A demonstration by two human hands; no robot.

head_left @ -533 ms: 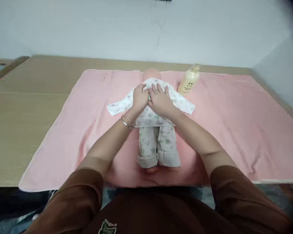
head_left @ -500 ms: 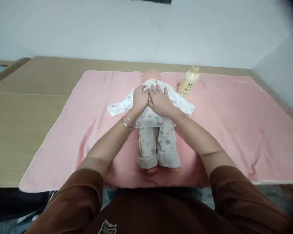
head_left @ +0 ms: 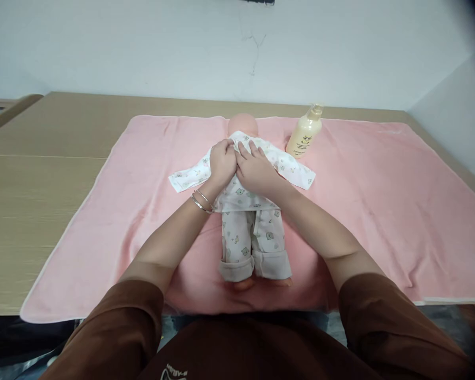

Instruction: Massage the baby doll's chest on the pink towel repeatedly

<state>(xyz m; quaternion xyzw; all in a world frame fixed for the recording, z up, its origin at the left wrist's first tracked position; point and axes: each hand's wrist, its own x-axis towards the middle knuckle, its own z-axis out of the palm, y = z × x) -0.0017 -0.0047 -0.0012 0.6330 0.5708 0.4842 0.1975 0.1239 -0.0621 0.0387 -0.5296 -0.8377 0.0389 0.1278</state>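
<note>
A baby doll (head_left: 243,124) lies along the middle of a pink blanket, its head away from me and its bare feet toward me. It wears a white printed shirt (head_left: 245,199) with the sleeves spread to both sides, and matching trousers (head_left: 237,237) with rolled cuffs. My left hand (head_left: 223,164), with two bangles at the wrist, is closed on the shirt's upper front below the neck. My right hand (head_left: 255,168) lies on the doll's chest, fingers stretched out over the cloth and thumb side against my left hand.
The pink blanket (head_left: 364,200) covers much of a wooden table (head_left: 43,211). A cream-coloured pump bottle (head_left: 304,132) stands on the blanket right of the doll's head. Behind the table rises a pale wall (head_left: 162,47).
My left fingers have curled in more on the shirt, and both hands have shifted slightly toward me. The right fingers lie closer together. The view has shifted slightly.
</note>
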